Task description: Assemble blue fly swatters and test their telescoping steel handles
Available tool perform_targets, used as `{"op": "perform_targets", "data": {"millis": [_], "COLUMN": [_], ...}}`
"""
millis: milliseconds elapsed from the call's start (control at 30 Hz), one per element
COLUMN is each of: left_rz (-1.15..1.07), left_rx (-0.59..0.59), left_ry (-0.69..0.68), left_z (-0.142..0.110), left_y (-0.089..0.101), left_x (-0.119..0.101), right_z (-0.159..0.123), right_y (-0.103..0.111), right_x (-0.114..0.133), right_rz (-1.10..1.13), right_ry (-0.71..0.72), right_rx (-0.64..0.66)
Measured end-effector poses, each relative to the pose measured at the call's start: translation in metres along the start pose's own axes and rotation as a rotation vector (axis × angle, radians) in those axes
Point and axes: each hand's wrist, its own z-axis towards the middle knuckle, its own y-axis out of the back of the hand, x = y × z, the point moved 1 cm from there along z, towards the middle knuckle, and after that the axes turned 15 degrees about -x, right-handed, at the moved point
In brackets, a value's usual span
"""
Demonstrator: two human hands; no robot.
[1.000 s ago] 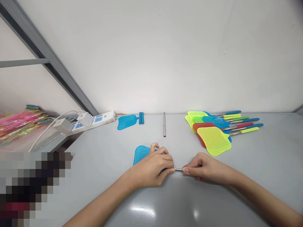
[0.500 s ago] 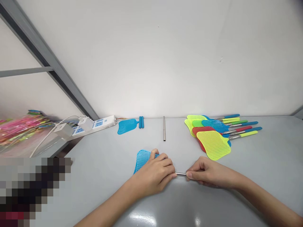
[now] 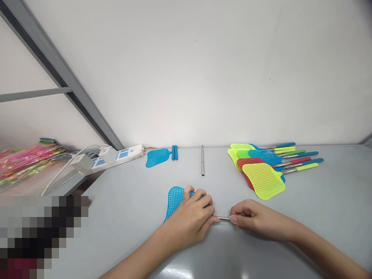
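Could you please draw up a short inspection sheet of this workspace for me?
Surface: grey tabletop, glossy, light reflections on the near side.
Items in hand: blue mesh paddle; metal rod spanning between the hands.
Clutter: pile of coloured paddles at right; second blue paddle, two blue handles and metal tube farther back.
Hands: left hand curled over the blue mesh paddle; right hand pinching the metal rod.
Cables: white cable near the power strip.
Surroundings: white wall, grey metal frame, bright bagged goods at left; lower-left corner pixelated.

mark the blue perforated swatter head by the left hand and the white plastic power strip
Blue perforated swatter head [image 3: 175, 198], head view: exposed mesh.
White plastic power strip [image 3: 123, 155], head view: socket face.
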Motion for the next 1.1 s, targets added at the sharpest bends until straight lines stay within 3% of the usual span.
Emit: {"op": "perform_targets", "data": {"millis": [333, 533, 733, 1100], "left_rz": [0.07, 0.079, 0.011, 0.082], "left_rx": [-0.136, -0.044, -0.002, -0.292], "left_ry": [-0.079, -0.115, -0.072, -0.257], "left_z": [-0.005, -0.005, -0.006, 0.001], "left_y": [-0.009, -0.015, -0.017, -0.016], "left_x": [-0.007, -0.021, -0.017, -0.003], "right_z": [0.0, -0.001, 0.0, -0.001], "right_y": [-0.009, -0.023, -0.02, -0.015], "right_x": [0.002, 0.005, 0.005, 0.009], "right_rz": [0.163, 0.329, 0.324, 0.536], "right_ry": [-0.092, -0.21, -0.235, -0.321], "right_rx": [0.022, 0.08, 0.11, 0.185]}}
